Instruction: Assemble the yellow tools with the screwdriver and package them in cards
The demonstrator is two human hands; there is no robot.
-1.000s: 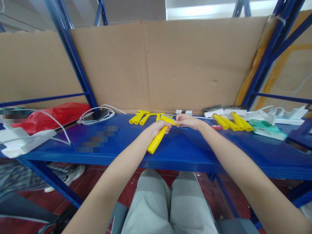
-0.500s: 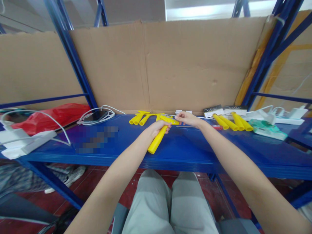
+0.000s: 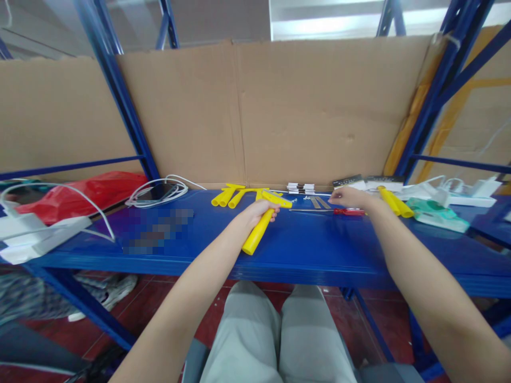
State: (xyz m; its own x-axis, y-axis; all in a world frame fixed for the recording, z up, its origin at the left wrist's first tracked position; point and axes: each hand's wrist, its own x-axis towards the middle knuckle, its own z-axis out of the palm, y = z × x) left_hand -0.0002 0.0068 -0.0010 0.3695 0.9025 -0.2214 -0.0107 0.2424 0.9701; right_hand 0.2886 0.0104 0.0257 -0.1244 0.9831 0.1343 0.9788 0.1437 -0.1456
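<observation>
Near the middle of the blue table, my left hand [image 3: 261, 211] is wrapped round a yellow T-shaped handle [image 3: 255, 234], its tube slanting down toward the front edge. My right hand [image 3: 339, 197] is over the back of the table with its fingers pressed together; whatever they hold, if anything, is too small to make out. Flat metal strips [image 3: 317, 202] lie just left of those fingers. Below them is a screwdriver with a red handle [image 3: 349, 211]. Several more yellow handles [image 3: 237, 198] lie behind my left hand.
White clips [image 3: 301, 189] and printed cards [image 3: 383, 183] lie along the cardboard. Right: yellow tubes [image 3: 393, 202], a green packet [image 3: 439, 214]. Left: coiled white cable [image 3: 157, 199], red bag [image 3: 88, 194], white power strip [image 3: 43, 236]. Blue posts [image 3: 123, 101] stand at both sides.
My right hand has moved right, away from the yellow handle, uncovering the metal strips and white clips. My left hand still holds the handle in nearly the same place.
</observation>
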